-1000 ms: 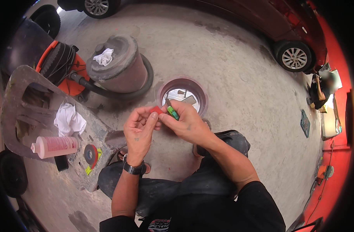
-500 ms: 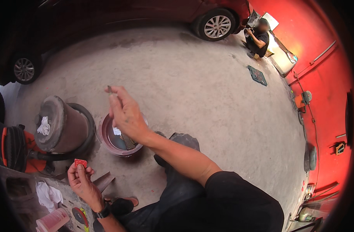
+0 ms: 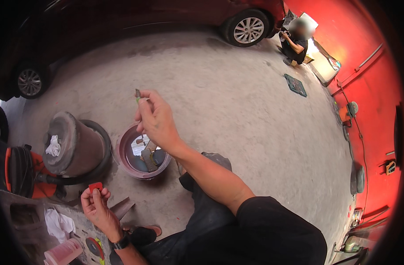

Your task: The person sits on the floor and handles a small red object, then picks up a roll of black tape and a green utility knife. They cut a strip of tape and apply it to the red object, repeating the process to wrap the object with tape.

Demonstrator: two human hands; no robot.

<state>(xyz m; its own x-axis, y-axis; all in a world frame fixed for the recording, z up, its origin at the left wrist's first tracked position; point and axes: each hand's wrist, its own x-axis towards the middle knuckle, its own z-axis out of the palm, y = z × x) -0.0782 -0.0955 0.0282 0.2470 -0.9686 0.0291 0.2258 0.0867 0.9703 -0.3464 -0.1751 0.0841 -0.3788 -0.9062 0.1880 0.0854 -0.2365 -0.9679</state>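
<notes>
My right hand (image 3: 157,118) is raised above the wash tub, its fingers pinching a small tool (image 3: 137,95) with a green part and a dark tip. What kind of tool it is, I cannot make out. Lower left, my left hand (image 3: 97,207) grips a small flat red piece (image 3: 95,187) between thumb and fingers. Beneath the right hand, the round purplish tub (image 3: 123,162) holds water and some dark and tan blocks (image 3: 149,160), partly covered by my wrist.
A grey lidded drum (image 3: 81,148) with a black hose stands left, beside an orange-and-black machine (image 3: 20,173). White cloth (image 3: 59,224), a pink cup (image 3: 64,251) and a tape roll (image 3: 94,247) lie lower left. A dark red car (image 3: 175,17) and a crouching person (image 3: 294,46) are farther off.
My right hand has shifted right with the small tool, uncovering more of the tub. The red piece in my left hand has turned slightly. The whole view has shifted a little.
</notes>
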